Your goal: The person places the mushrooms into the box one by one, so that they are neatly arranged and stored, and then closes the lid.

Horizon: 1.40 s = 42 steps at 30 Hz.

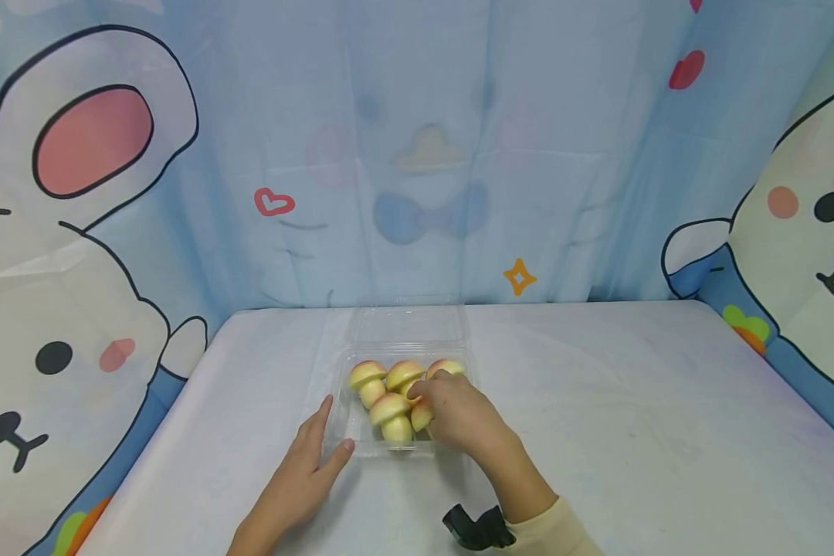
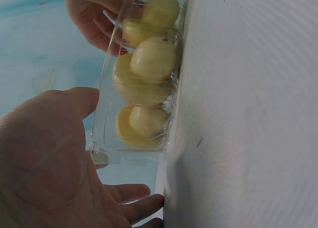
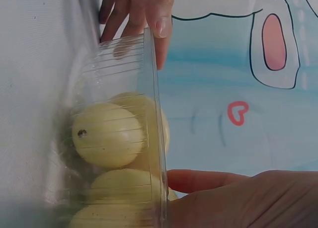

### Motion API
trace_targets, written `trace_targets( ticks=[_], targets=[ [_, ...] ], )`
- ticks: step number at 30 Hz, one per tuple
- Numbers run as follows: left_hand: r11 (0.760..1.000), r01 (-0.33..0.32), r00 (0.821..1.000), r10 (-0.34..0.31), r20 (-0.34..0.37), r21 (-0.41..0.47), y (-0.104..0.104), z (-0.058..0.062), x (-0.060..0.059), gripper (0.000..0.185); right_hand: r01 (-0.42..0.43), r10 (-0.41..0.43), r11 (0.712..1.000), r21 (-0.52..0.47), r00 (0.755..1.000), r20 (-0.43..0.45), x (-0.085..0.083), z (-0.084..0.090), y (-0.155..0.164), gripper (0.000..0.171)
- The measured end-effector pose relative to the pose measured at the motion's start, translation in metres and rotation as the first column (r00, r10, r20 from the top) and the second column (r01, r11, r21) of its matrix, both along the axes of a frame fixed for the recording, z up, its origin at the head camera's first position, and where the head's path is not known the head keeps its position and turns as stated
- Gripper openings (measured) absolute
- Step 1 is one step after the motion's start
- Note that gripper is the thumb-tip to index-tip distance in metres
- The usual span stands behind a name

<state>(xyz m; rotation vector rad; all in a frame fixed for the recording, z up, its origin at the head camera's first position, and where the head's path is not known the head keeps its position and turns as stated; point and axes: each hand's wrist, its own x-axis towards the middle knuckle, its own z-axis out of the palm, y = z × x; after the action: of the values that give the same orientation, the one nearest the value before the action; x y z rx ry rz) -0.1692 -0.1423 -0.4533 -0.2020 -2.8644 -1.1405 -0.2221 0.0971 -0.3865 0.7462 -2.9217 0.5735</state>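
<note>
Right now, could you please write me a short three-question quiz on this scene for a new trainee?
1. True or false: the clear plastic box sits on the table with its lid open.
2. Which hand reaches into the box among the toy mushrooms? A) left hand B) right hand
3. Where does the left hand rest?

Key
1. True; the lid lies back behind the box.
2. B; the right hand has its fingers curled on a mushroom, though its exact hold is hidden.
3. Flat on the table, against the box's near left corner, fingers straight.
</note>
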Motion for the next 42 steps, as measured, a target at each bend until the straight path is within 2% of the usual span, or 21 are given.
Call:
trace_targets(
  ticks=[7, 21, 28, 36, 42],
  targets=[
    [1.0, -0.008, 1.0, 0.008, -0.006, -0.016, 0.001, 0.0, 0.0, 0.074, 0.01, -0.01, 1.0, 0.008, 1.0, 0.007, 0.0, 0.0, 0.001, 0.056],
    [1.0, -0.005, 1.0, 0.005, -0.003, -0.016, 0.0, 0.0, 0.001, 0.074, -0.005, 0.006, 1.0, -0.013, 1.0, 0.024, 0.0, 0.003, 0.004, 0.05],
    [1.0, -0.007, 1.0, 0.007, 0.0, -0.016, 0.0, 0.001, 0.001, 0.074, 0.026, -0.021, 0.991, -0.132, 0.999, 0.04, -0.006, 0.006, 0.009, 0.028],
    [1.0, -0.011, 1.0, 0.011, 0.003, -0.017, 0.0, 0.0, 0.001, 0.074, 0.065, -0.068, 0.961, -0.269, 0.998, -0.004, -0.013, 0.006, 0.021, 0.028],
    [1.0, -0.008, 1.0, 0.008, 0.01, -0.013, 0.001, 0.002, 0.001, 0.074, 0.087, -0.101, 0.934, -0.347, 0.995, -0.02, -0.023, 0.0, 0.029, 0.025]
  ],
)
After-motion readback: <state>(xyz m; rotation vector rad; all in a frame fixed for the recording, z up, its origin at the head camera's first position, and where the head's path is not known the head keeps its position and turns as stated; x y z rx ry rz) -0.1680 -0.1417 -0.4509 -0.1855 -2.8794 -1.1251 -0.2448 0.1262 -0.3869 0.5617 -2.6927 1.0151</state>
